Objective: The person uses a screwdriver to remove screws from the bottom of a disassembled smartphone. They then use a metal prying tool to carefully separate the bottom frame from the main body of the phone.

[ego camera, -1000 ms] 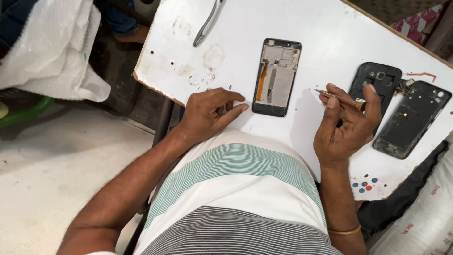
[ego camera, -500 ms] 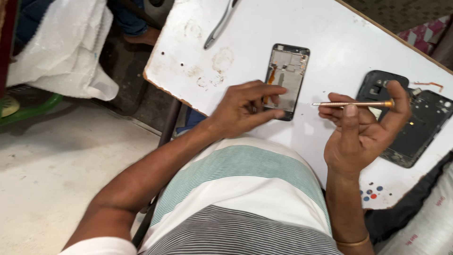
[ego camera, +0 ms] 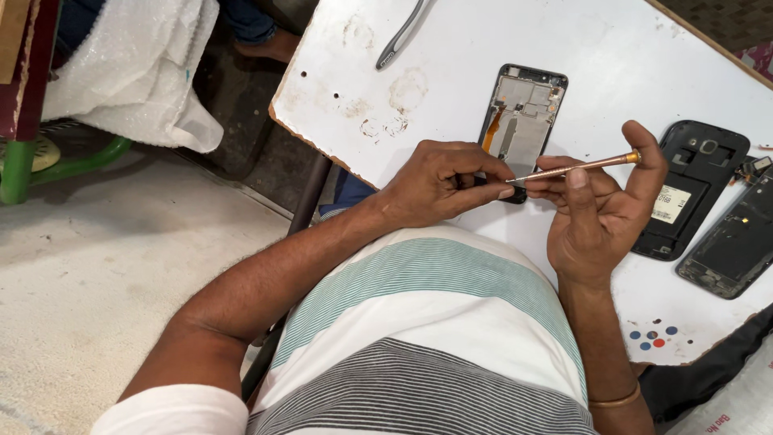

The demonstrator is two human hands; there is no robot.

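Note:
An opened phone frame [ego camera: 522, 121] with bare inner parts lies on the white table [ego camera: 612, 56]. My left hand [ego camera: 439, 181] rests at the frame's near end, fingers pinched around the tip of a thin copper-coloured screwdriver [ego camera: 576, 167]. My right hand [ego camera: 600, 213] holds that screwdriver level, thumb on its shaft, its butt end at my raised index finger. What the left fingers pinch is too small to make out.
A black phone body [ego camera: 691, 189] and a black back shell [ego camera: 737, 242] lie at the right. Metal tweezers [ego camera: 400, 36] lie at the table's far edge. A white plastic sheet [ego camera: 137, 72] hangs over something at left. Coloured dots [ego camera: 654, 337] mark the near table corner.
My left hand slid right from the bare table to the phone frame's near end and met the screwdriver tip. The right hand turned the screwdriver level and shifted left toward it.

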